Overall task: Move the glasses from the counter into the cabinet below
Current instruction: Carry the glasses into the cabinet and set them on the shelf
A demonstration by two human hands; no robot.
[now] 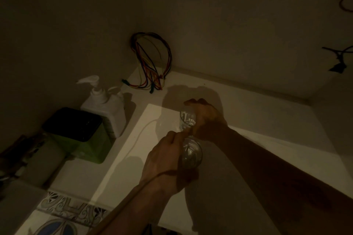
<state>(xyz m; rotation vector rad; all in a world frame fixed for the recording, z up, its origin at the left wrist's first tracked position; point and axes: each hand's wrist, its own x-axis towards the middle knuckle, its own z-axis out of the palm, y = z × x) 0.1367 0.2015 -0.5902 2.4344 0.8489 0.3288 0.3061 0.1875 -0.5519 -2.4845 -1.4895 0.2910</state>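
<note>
The scene is dim. Two clear drinking glasses are over the white counter (267, 120). My right hand (205, 118) wraps around the farther glass (188, 119) from the right. My left hand (162, 155) holds the nearer glass (191, 154) from the left. The two glasses are close together, one just behind the other. Whether they rest on the counter or are lifted off it, I cannot tell. The cabinet below is not in view.
At the left stand a white pump bottle (107, 108) and a green box with a black lid (76, 133). A bundle of coloured wires (152, 63) hangs in the back corner. Patterned tiles (63, 213) show at the lower left. Walls close the counter at back and right.
</note>
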